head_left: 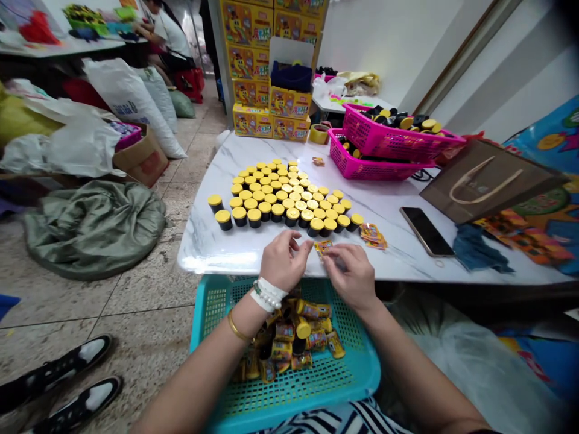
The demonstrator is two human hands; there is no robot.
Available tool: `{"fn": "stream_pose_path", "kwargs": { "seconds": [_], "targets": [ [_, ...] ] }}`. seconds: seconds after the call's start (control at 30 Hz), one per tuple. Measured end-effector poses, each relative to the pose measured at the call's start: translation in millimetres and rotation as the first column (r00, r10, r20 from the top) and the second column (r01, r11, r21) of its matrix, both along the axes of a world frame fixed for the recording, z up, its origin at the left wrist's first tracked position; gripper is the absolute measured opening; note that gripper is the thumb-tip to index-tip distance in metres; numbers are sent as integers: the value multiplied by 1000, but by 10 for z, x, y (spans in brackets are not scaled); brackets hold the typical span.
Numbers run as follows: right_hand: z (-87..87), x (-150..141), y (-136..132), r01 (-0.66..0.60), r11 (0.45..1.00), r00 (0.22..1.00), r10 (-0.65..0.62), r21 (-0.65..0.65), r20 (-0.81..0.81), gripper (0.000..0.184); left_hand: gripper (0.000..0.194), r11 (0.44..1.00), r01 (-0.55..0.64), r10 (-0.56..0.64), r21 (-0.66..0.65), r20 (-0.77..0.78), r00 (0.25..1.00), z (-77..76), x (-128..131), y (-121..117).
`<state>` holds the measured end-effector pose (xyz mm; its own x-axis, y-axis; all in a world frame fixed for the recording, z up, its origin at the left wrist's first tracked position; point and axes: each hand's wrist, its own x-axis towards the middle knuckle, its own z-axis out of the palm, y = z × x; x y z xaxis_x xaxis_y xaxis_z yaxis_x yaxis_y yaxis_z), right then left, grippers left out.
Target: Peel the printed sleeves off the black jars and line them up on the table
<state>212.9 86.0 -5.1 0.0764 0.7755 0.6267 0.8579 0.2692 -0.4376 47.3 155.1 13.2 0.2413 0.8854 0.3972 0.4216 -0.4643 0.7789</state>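
Right hand (pixel 350 274) holds a small printed label (pixel 322 246) at its fingertips, the thumb and fingers close together on its right side. Left hand (pixel 284 260) is just beside the label's left edge, fingers curled with a narrow opening; whether its thumb touches the label cannot be told. The label is near the front edge of the marble-patterned table (pixel 239 256), in front of the yellow-capped black containers (pixel 292 214). These stand upright in a dense group, with one (pixel 215 203) slightly apart at the left. To the right of the group lies a small pile of printed labels (pixel 373 235); a loose label packet (pixel 318 161) lies behind the group. Farther right are a dark-screened smartphone (pixel 427 232), a blue cloth (pixel 482 248) and a brown paper bag (pixel 493 181), tilted. Two pink baskets (pixel 389 135) are stacked toward the rear, the upper one bearing black and yellow pieces. A roll of tape (pixel 319 134) sits beside the stacked yellow printed boxes (pixel 252 93). Below the front edge, a teal basket (pixel 357 374) contains containers in printed wrapping (pixel 281 351), lying in mixed directions. Sacks (pixel 131 102) stand on the floor at left, and a seated person (pixel 174 39) is at another table (pixel 67 47) beyond.
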Motion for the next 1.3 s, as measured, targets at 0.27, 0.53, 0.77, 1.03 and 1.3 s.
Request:
{"fn": "stream_pose_path", "kwargs": {
  "seconds": [0.27, 0.53, 0.77, 1.03, 1.3],
  "targets": [
    [19, 247, 138, -21, 981, 996, 36, -191, 76, 25, 14, 978, 196, -187, 71, -109, 976, -3, -64, -74],
    [137, 144, 281, -27, 978, 999, 31, -206, 16, 14, 25, 847, 256, -119, -466, 304, 945, 18, -242, -534],
    [241, -392, -129, -194, 979, 917, 161, -56, -365, 5, 29, 818, 239, 58, -523, 489, 871, -44, -257, -616],
    [310, -443, -133, -733, 564, 423, -59, -380, -904, 37, 26, 677, 405, -90, -614, 476, 875, -21, -618, -580],
    [203, -642, -168, -552, 702, 506, -145, -449, -850, 49, 18, 820, 96, 218, -564, 463, 859, 83, -647, -804]
  ]
}}
